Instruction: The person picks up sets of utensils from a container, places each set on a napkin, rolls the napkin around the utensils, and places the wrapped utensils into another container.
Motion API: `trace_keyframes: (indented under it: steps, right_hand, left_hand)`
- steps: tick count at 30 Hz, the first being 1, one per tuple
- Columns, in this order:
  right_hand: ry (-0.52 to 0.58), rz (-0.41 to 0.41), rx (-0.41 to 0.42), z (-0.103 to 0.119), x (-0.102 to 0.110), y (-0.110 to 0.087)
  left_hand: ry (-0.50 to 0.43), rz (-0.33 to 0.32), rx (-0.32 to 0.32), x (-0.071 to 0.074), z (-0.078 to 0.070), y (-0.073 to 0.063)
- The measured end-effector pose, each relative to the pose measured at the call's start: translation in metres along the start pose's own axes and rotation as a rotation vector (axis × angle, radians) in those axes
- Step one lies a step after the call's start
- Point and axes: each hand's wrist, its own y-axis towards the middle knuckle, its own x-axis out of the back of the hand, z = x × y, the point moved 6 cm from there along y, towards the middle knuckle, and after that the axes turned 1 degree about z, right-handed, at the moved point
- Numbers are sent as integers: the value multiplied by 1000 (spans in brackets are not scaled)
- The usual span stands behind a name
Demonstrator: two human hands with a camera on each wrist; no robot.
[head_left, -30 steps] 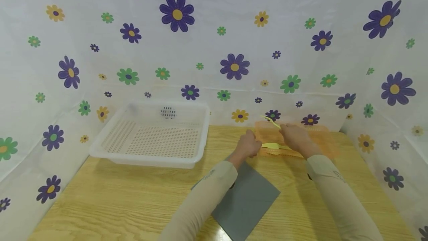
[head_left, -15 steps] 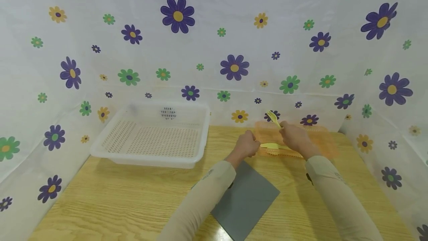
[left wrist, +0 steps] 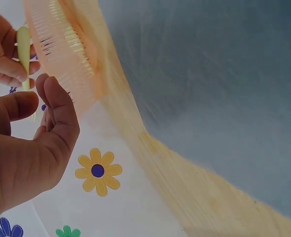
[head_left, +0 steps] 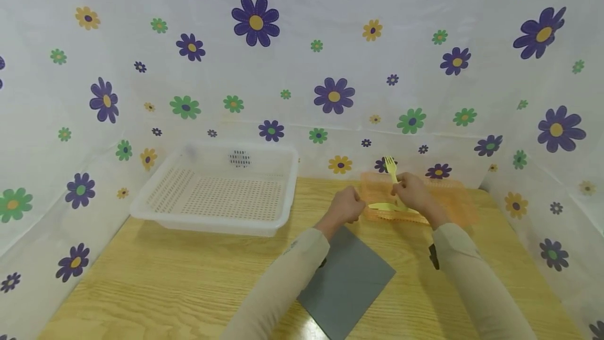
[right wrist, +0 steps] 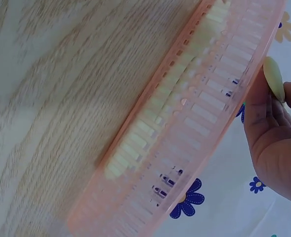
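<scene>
My right hand (head_left: 415,193) pinches a yellow plastic fork (head_left: 390,166) by its handle, tines up, above an orange slatted basket (head_left: 450,201). Seen from the right wrist, the handle's rounded end (right wrist: 273,79) sticks out between thumb and fingers at the basket's rim. A yellow knife (head_left: 384,206) lies in the basket. Through the slats in that view, more yellow cutlery (right wrist: 160,103) shows, its kinds unclear. My left hand (head_left: 346,205) is beside the basket's left end. In the left wrist view its fingers (left wrist: 59,106) are loosely curled, thumb apart, with nothing between them.
A white perforated basket (head_left: 278,223) stands at the back left of the wooden table (head_left: 155,282). A dark grey square mat (head_left: 349,279) lies in front of me, partly under my left forearm. A flower-print sheet (head_left: 292,67) encloses the back and both sides.
The fork has turned in my right hand from tilted left to nearly upright, tines now facing me. My left hand stays by the basket's left end, almost still.
</scene>
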Motion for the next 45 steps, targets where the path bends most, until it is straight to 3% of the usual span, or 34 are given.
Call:
trace_keyframes:
  steps: [7, 13, 22, 33, 45]
  right_hand:
    - [70, 31, -13, 8, -5, 0]
    - [109, 27, -32, 13, -10, -1]
    - [197, 28, 3, 30, -20, -8]
    - [292, 91, 31, 51, -47, -17]
    - [424, 184, -3, 65, -93, -20]
  left_hand:
    - [-78, -28, 20, 16, 5, -15]
    - [-54, -26, 2, 27, 14, -20]
    - [53, -18, -52, 31, 19, -31]
    - [306, -24, -120, 36, 22, -53]
    - [431, -17, -65, 45, 35, -75]
